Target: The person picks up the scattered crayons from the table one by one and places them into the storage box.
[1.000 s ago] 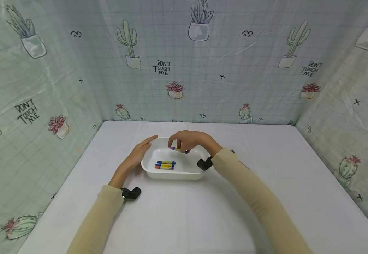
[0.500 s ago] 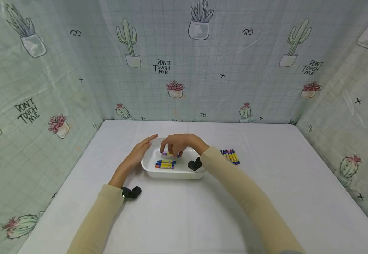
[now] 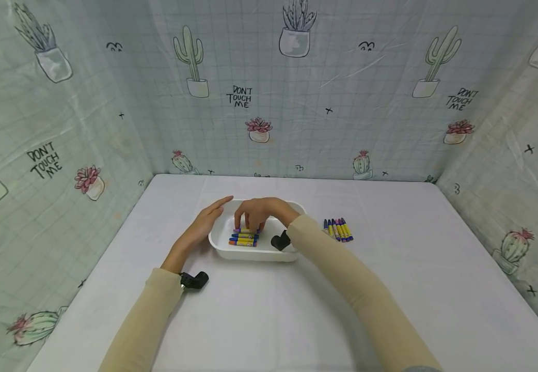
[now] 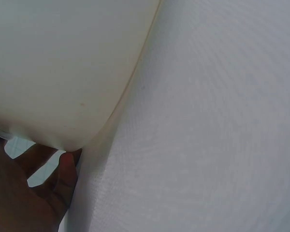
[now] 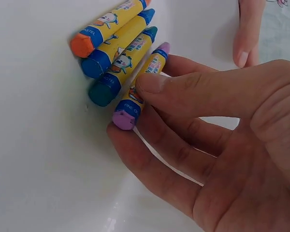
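Note:
A purple oil pastel (image 5: 126, 113) in a yellow wrapper is pinched between the thumb and fingers of my right hand (image 3: 256, 211), low inside the white tray (image 3: 255, 255). Beside it on the tray floor lie three more pastels in a row: a teal one (image 5: 102, 92), a blue one (image 5: 97, 66) and an orange one (image 5: 84, 44). The purple one lies roughly parallel to them, nearest the teal. My left hand (image 3: 202, 223) rests with extended fingers along the tray's left side. In the left wrist view its fingers (image 4: 63, 179) touch the tray's outer wall (image 4: 63, 72).
Several more pastels (image 3: 338, 230) lie side by side on the white table (image 3: 269, 315), right of the tray and close to my right sleeve. Cloth with printed cacti (image 3: 269, 103) hangs behind the table and along both sides.
My right hand has come down and leftward into the tray, bringing the purple pastel to the row. The pastels on the table have come out from behind my sleeve. My left hand stays put.

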Demonstrator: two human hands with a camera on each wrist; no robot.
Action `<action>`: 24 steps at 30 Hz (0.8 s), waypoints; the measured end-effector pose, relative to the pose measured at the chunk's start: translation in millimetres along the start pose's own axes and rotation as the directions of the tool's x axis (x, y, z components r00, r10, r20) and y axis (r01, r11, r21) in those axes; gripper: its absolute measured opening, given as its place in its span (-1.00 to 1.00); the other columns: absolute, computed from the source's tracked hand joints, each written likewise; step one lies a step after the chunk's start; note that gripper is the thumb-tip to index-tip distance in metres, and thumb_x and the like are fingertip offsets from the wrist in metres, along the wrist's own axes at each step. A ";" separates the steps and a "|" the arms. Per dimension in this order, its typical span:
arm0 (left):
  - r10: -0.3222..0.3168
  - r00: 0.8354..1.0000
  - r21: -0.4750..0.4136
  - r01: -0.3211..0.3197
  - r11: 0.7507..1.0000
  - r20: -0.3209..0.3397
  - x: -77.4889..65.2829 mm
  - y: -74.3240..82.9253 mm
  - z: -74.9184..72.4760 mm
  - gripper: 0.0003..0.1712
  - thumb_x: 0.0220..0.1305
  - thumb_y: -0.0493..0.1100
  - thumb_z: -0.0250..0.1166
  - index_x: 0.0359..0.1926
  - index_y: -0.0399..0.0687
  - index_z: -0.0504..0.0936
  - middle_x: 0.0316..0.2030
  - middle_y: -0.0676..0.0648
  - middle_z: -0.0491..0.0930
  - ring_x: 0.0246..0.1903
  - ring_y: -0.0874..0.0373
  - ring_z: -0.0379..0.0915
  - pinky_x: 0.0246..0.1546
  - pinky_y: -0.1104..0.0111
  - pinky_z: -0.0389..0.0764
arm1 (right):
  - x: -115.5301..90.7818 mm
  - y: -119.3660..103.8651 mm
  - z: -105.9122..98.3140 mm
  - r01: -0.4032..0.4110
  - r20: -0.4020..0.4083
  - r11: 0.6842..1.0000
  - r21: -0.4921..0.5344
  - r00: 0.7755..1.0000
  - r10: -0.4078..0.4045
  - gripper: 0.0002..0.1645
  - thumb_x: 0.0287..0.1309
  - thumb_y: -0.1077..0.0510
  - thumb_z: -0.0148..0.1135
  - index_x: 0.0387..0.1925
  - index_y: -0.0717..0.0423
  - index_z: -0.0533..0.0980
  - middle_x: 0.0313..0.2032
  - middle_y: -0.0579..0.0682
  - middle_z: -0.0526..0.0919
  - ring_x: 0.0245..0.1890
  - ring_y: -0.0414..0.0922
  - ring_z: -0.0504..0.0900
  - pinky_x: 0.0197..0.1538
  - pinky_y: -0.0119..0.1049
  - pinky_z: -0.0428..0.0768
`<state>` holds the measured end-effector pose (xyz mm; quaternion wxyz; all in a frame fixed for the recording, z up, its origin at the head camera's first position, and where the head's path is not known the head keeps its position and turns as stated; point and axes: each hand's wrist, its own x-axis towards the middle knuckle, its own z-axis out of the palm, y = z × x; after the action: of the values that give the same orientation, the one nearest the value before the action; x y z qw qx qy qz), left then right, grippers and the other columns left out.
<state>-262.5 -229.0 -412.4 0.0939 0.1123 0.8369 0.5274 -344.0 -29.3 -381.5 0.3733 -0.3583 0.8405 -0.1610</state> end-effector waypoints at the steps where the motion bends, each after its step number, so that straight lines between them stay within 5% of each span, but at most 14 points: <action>1: -0.001 1.000 0.004 0.001 1.000 -0.001 -0.1 0.2 -0.1 -0.42 0.69 -0.17 -0.25 0.62 -0.05 0.15 0.64 -0.24 0.00 0.63 -0.28 -0.13 0.55 -0.26 0.06 | 1.0 -0.2 0.2 -0.005 0.004 1.000 -0.007 1.000 0.005 -0.47 0.20 0.42 0.30 0.16 -0.03 0.63 -0.01 0.11 0.65 -0.15 -0.09 0.66 -0.07 -0.18 0.78; 5: -0.009 1.000 0.001 0.009 1.000 -0.002 1.8 -1.7 -0.5 -0.42 0.70 -0.16 -0.26 0.62 -0.04 0.15 0.64 -0.23 0.00 0.63 -0.25 -0.14 0.57 -0.24 0.02 | 5.2 -0.1 1.6 -0.024 0.022 0.999 -0.026 0.999 0.024 -0.50 0.22 0.40 0.30 0.14 -0.05 0.63 0.00 0.09 0.63 -0.15 -0.11 0.65 -0.04 -0.17 0.78; 14: -0.007 0.999 0.015 0.007 1.000 -0.038 20.9 -34.3 2.5 -0.42 0.71 -0.09 -0.28 0.63 0.12 0.16 0.65 -0.14 0.00 0.65 -0.20 -0.21 0.59 -0.27 -0.13 | 4.6 0.9 3.5 -0.026 0.024 1.000 -0.003 0.999 0.026 -0.48 0.18 0.43 0.27 0.13 0.00 0.61 -0.03 0.08 0.63 -0.19 -0.12 0.64 -0.01 -0.10 0.78; 24: 0.022 0.998 0.029 -0.020 0.999 -0.065 18.1 -37.1 3.2 -0.44 0.70 -0.02 -0.25 0.61 0.21 0.21 0.64 -0.09 0.06 0.65 -0.17 -0.16 0.59 -0.25 -0.10 | 4.4 -1.6 3.5 -0.030 0.029 1.000 -0.004 0.999 0.031 -0.50 0.20 0.42 0.24 0.13 -0.01 0.61 -0.03 0.08 0.65 -0.20 -0.12 0.64 -0.01 -0.11 0.78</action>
<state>-282.2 -236.6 -447.9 0.0594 0.1050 0.8457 0.5199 -342.7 -33.6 -385.2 0.3872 -0.3483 0.8406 -0.1487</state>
